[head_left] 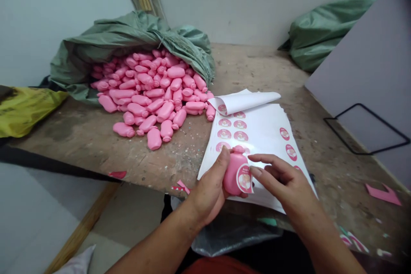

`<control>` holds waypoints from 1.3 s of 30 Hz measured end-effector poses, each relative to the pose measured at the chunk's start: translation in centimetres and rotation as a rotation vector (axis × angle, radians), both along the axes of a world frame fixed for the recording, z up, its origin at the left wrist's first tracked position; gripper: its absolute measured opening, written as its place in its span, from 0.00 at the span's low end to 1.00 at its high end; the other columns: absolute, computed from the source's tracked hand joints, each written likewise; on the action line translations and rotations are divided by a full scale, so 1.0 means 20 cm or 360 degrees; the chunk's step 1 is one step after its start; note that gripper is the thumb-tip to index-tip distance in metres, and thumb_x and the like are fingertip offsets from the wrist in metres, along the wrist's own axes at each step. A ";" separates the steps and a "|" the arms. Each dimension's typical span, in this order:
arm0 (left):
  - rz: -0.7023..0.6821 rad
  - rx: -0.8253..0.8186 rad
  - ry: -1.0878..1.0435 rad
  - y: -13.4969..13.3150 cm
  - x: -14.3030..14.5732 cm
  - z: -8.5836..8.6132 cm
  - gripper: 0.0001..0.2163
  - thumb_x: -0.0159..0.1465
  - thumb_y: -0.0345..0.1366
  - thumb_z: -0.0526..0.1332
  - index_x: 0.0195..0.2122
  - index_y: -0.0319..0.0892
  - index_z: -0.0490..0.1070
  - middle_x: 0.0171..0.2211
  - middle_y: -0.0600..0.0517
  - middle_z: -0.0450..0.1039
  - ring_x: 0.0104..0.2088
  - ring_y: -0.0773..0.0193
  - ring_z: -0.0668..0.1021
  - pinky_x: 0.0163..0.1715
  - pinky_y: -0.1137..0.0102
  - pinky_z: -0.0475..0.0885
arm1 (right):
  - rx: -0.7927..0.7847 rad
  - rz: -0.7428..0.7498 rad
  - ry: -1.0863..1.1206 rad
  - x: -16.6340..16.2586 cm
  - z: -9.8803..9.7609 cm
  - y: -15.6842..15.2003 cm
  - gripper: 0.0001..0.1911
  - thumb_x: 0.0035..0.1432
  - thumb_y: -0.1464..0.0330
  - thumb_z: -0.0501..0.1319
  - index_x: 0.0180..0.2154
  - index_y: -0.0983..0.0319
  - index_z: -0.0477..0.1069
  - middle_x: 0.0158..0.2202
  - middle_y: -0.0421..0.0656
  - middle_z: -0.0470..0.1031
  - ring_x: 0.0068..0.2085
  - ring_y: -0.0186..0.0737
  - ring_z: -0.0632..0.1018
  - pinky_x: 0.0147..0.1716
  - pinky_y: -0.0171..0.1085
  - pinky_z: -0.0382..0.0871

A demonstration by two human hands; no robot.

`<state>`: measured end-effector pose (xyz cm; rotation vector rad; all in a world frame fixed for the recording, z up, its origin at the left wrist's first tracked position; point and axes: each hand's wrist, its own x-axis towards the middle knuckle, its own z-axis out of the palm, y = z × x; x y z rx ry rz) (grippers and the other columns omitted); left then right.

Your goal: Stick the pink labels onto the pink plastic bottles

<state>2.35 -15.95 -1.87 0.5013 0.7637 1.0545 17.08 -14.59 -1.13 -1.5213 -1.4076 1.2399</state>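
Note:
My left hand (pixel 210 184) is wrapped round a small pink plastic bottle (pixel 234 169), holding it upright over the near edge of the table. A round pink sticker (pixel 244 178) sits on the bottle's front, partly stuck on. My right hand (pixel 284 180) has its fingertips pinched at the sticker's right edge, pressing on it. Under both hands lies a stack of white sticker sheets (pixel 260 135) with round pink stickers along them; the top sheet's far corner curls over.
A green woven sack (pixel 128 36) lies open at the back left, spilling a heap of pink bottles (pixel 154 90) onto the worn wooden table (pixel 96 137). Another green sack (pixel 321 34) sits at the back right. A yellow bag (pixel 25 109) lies at the left, a grey board (pixel 375 72) at the right.

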 end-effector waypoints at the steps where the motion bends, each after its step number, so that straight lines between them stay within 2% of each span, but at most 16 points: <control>1: 0.0001 -0.0006 -0.0001 0.00 0.00 0.00 0.22 0.66 0.53 0.46 0.51 0.44 0.65 0.40 0.46 0.71 0.36 0.61 0.76 0.27 0.72 0.70 | 0.0002 -0.0005 0.0010 -0.01 0.00 0.00 0.17 0.49 0.56 0.63 0.39 0.58 0.73 0.16 0.31 0.55 0.20 0.31 0.60 0.22 0.34 0.52; 6: -0.0020 0.0002 0.0004 -0.01 0.01 0.00 0.23 0.65 0.54 0.46 0.50 0.44 0.66 0.38 0.47 0.72 0.36 0.63 0.76 0.28 0.74 0.69 | 0.0033 0.0033 -0.0007 -0.02 0.02 -0.01 0.13 0.50 0.58 0.63 0.34 0.59 0.72 0.15 0.31 0.60 0.20 0.32 0.66 0.22 0.33 0.57; 13: -0.0071 0.0040 0.0092 -0.03 0.00 -0.02 0.23 0.65 0.54 0.45 0.51 0.45 0.65 0.41 0.47 0.71 0.37 0.63 0.75 0.31 0.72 0.69 | 0.0055 0.0061 -0.0011 -0.02 0.01 -0.01 0.11 0.52 0.60 0.63 0.33 0.60 0.70 0.15 0.32 0.64 0.21 0.33 0.70 0.21 0.31 0.60; 20: -0.0118 0.0105 0.0099 -0.03 0.00 -0.01 0.18 0.67 0.50 0.48 0.50 0.46 0.64 0.42 0.49 0.69 0.39 0.63 0.74 0.34 0.71 0.68 | 0.0035 0.0020 0.0048 -0.03 0.01 -0.01 0.09 0.51 0.61 0.63 0.32 0.59 0.70 0.15 0.32 0.66 0.21 0.33 0.72 0.23 0.31 0.62; 24: -0.0169 0.0135 0.0122 -0.04 -0.01 0.00 0.13 0.67 0.41 0.53 0.51 0.48 0.62 0.44 0.50 0.67 0.43 0.63 0.73 0.35 0.71 0.68 | 0.0029 0.0022 0.0078 -0.03 0.01 0.00 0.08 0.52 0.62 0.63 0.31 0.59 0.71 0.16 0.32 0.67 0.22 0.32 0.71 0.23 0.30 0.62; 28: -0.0253 0.0220 0.0146 -0.05 -0.03 -0.01 0.16 0.65 0.36 0.57 0.54 0.49 0.61 0.47 0.50 0.64 0.46 0.61 0.72 0.38 0.68 0.70 | 0.0022 0.0052 0.0065 -0.02 0.00 0.00 0.09 0.52 0.60 0.63 0.31 0.59 0.72 0.15 0.32 0.64 0.20 0.31 0.68 0.22 0.30 0.60; 31: -0.0289 0.0266 0.0160 -0.05 -0.04 -0.02 0.18 0.64 0.33 0.58 0.55 0.47 0.60 0.47 0.48 0.64 0.45 0.60 0.73 0.36 0.69 0.70 | 0.0136 0.0050 -0.0180 0.00 -0.01 0.00 0.11 0.53 0.58 0.62 0.30 0.58 0.73 0.17 0.34 0.68 0.22 0.33 0.69 0.23 0.32 0.59; 34: -0.0324 0.0172 0.0112 -0.05 -0.04 -0.02 0.21 0.60 0.27 0.60 0.54 0.45 0.59 0.46 0.48 0.65 0.44 0.60 0.75 0.35 0.71 0.70 | 0.0293 0.0030 -0.0408 0.03 -0.04 0.00 0.12 0.54 0.57 0.60 0.32 0.58 0.75 0.22 0.36 0.72 0.25 0.35 0.70 0.26 0.34 0.60; 37: -0.0356 0.0011 0.0020 -0.06 -0.05 -0.03 0.29 0.55 0.22 0.63 0.55 0.48 0.56 0.44 0.50 0.65 0.44 0.60 0.76 0.39 0.70 0.70 | 0.0317 0.0026 -0.0353 0.05 -0.06 0.00 0.12 0.54 0.57 0.60 0.32 0.58 0.74 0.24 0.37 0.73 0.27 0.35 0.70 0.27 0.34 0.60; 39: -0.0411 -0.0056 -0.0063 -0.06 -0.06 -0.05 0.29 0.55 0.22 0.63 0.55 0.48 0.56 0.44 0.50 0.66 0.45 0.60 0.76 0.42 0.67 0.70 | 0.0293 0.0038 -0.0285 0.06 -0.07 0.01 0.12 0.54 0.56 0.60 0.32 0.58 0.74 0.26 0.38 0.73 0.28 0.35 0.70 0.27 0.34 0.60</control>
